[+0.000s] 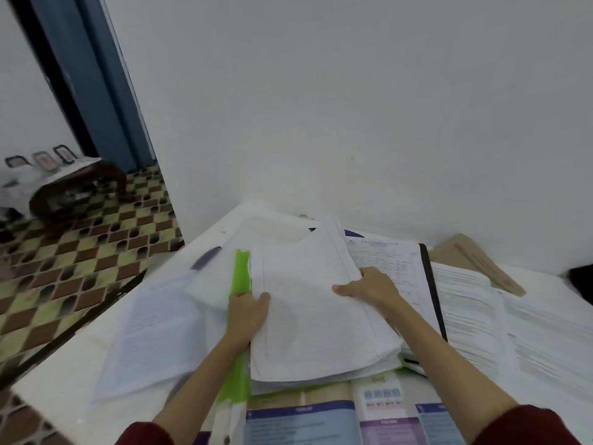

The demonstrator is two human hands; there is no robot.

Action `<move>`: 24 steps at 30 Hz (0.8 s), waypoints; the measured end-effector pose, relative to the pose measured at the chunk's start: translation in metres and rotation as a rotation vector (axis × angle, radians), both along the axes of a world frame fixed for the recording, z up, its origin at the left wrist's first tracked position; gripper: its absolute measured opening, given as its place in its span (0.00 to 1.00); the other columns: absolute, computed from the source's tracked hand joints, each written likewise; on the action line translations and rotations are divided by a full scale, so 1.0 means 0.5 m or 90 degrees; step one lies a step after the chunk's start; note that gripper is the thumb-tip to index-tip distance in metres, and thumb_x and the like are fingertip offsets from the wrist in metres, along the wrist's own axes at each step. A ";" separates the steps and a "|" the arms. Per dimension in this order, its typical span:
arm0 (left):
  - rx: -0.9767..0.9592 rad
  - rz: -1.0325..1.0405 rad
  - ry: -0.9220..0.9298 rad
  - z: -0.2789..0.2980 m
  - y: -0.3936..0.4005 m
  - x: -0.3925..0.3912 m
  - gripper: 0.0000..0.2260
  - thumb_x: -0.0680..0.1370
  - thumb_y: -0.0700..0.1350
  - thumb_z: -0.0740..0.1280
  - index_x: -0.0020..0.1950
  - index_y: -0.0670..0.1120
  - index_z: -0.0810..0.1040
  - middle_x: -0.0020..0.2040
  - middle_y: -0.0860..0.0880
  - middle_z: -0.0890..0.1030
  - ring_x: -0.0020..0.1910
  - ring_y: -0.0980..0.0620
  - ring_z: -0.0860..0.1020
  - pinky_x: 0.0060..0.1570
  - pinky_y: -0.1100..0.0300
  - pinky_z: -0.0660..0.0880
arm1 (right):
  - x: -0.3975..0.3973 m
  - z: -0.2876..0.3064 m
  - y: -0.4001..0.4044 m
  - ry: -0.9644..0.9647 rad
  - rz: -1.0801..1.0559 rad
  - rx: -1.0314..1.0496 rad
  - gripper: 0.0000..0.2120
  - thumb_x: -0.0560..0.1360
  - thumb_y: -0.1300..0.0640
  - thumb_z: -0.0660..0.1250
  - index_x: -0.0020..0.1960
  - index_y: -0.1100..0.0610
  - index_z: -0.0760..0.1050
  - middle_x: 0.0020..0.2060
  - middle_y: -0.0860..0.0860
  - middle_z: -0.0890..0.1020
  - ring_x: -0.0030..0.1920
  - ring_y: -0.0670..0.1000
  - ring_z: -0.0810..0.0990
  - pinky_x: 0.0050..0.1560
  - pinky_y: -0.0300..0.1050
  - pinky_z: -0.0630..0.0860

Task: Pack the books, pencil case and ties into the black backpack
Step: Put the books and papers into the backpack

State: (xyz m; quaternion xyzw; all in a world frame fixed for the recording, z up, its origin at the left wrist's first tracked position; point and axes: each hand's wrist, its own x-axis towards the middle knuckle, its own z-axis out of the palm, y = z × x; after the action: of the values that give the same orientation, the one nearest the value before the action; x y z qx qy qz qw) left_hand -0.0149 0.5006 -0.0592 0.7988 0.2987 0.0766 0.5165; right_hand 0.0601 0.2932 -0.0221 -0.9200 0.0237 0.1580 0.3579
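Observation:
A thick white-paged book (308, 309) with a green cover edge (242, 271) lies in the middle of the white table (64, 380). My left hand (247, 313) grips its left edge, thumb on top. My right hand (369, 289) grips its right edge, thumb on the page. Around it lie an open notebook with a black cover edge (430, 284), an open printed book (471, 316) on the right, loose pages (154, 329) on the left and a colourful open textbook (301, 422) at the front. A dark object (582, 284) shows at the right edge. I see no pencil case or ties.
A brown envelope or folder (475, 261) lies at the back right. The white wall stands just behind the table. To the left is a chequered tile floor (80, 252), a blue door frame (106, 91) and a low dark wooden table (73, 191).

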 end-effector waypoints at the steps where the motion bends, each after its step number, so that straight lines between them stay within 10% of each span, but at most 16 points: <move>1: 0.015 0.004 0.008 0.001 0.002 0.002 0.19 0.76 0.48 0.64 0.55 0.32 0.75 0.59 0.39 0.74 0.57 0.41 0.74 0.54 0.57 0.69 | 0.002 0.000 0.003 0.000 -0.002 -0.042 0.33 0.68 0.41 0.72 0.67 0.56 0.70 0.68 0.56 0.70 0.71 0.61 0.62 0.69 0.57 0.60; 4: 0.029 -0.021 0.034 0.000 0.003 0.011 0.17 0.78 0.46 0.62 0.54 0.31 0.76 0.60 0.41 0.72 0.57 0.40 0.74 0.58 0.55 0.70 | 0.004 0.001 0.002 -0.001 -0.019 -0.016 0.33 0.67 0.43 0.74 0.67 0.57 0.71 0.68 0.58 0.70 0.71 0.62 0.60 0.70 0.57 0.57; 7: -0.009 -0.038 0.017 0.000 0.008 0.019 0.14 0.76 0.44 0.64 0.45 0.32 0.77 0.48 0.39 0.79 0.46 0.42 0.78 0.46 0.55 0.74 | -0.004 0.011 0.000 0.034 -0.074 0.191 0.23 0.67 0.57 0.77 0.59 0.63 0.77 0.55 0.58 0.81 0.53 0.58 0.79 0.53 0.49 0.76; 12: -0.014 -0.107 0.023 0.024 -0.001 0.041 0.14 0.79 0.43 0.62 0.33 0.47 0.68 0.33 0.52 0.70 0.31 0.57 0.69 0.28 0.69 0.64 | -0.030 0.021 -0.018 0.047 -0.126 0.317 0.21 0.67 0.64 0.76 0.59 0.64 0.77 0.53 0.58 0.82 0.48 0.56 0.80 0.40 0.44 0.77; 24: -0.062 -0.301 -0.005 0.021 -0.056 0.071 0.11 0.78 0.40 0.64 0.56 0.35 0.78 0.45 0.48 0.79 0.41 0.53 0.74 0.26 0.75 0.68 | -0.120 0.000 -0.097 0.001 -0.317 0.328 0.20 0.67 0.60 0.76 0.56 0.65 0.76 0.50 0.58 0.81 0.47 0.57 0.79 0.47 0.47 0.76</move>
State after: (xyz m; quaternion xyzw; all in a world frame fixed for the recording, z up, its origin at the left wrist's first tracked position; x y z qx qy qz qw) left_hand 0.0206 0.4725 -0.0485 0.8204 0.1046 -0.0576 0.5592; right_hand 0.0001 0.2446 -0.0222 -0.7655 0.2069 0.0674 0.6056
